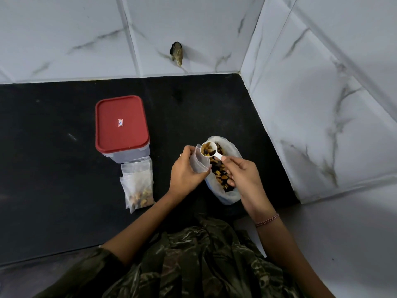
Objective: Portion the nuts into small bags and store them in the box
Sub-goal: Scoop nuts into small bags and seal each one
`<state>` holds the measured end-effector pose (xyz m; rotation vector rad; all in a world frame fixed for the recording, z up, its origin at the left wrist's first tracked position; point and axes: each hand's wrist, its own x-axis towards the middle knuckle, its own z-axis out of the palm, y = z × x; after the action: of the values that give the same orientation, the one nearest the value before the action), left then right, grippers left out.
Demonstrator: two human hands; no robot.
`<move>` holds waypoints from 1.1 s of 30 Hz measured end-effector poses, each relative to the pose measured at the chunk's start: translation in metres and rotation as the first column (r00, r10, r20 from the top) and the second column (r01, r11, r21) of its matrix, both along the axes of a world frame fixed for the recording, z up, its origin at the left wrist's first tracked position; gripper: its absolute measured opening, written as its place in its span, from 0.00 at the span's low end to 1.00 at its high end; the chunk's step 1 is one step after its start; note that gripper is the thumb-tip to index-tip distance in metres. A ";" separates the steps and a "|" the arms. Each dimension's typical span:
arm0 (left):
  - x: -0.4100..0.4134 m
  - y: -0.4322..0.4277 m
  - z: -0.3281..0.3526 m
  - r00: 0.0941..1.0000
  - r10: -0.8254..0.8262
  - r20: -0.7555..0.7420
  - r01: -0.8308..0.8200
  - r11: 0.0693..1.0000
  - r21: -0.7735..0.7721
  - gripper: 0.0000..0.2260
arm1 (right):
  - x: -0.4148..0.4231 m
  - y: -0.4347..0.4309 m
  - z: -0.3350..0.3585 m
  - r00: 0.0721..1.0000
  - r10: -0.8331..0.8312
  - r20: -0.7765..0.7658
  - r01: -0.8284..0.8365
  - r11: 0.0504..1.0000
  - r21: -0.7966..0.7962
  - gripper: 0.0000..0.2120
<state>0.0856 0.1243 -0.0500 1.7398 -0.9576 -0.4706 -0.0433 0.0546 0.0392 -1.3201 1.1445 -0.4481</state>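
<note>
My left hand (186,172) grips a small clear bag (199,162), holding it upright with its mouth open. My right hand (241,175) pinches the handle of a white scoop (209,149) full of mixed nuts, held just over the small bag's mouth. Behind both sits a large white bag of nuts (225,168), open on the black counter. A clear box with a red lid (122,127) stands shut to the left. In front of the box lies a pile of small bags (137,183), the top one holding nuts.
The black counter (53,168) ends at white marble-tiled walls behind (150,35) and to the right (322,125). A small dark fixture (177,53) sticks out of the back wall. The counter's front edge runs near my body.
</note>
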 end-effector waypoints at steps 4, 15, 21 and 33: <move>0.000 -0.001 0.006 0.999 0.030 0.022 -0.030 1.000 -0.007 0.18 | 0.003 0.008 -0.002 0.982 0.047 -0.183 -0.120 0.902 -0.415 0.09; 0.001 -0.008 0.014 0.997 0.050 -0.060 -0.053 0.998 -0.045 0.21 | 0.005 0.014 -0.024 0.832 -0.010 -0.555 -0.540 0.217 -0.813 0.20; 0.003 -0.010 0.015 0.998 0.050 -0.047 -0.052 0.998 -0.040 0.22 | 0.003 0.010 -0.022 0.928 0.117 -0.355 -0.370 0.404 -0.836 0.15; 0.010 -0.003 0.001 0.996 0.067 0.062 -0.071 0.995 0.073 0.19 | -0.016 -0.033 -0.027 0.994 -0.110 0.002 0.109 0.982 -0.156 0.11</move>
<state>0.0953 0.1213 -0.0488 1.8574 -0.9290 -0.4163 -0.0595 0.0215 0.0118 -1.3982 1.2105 -0.6248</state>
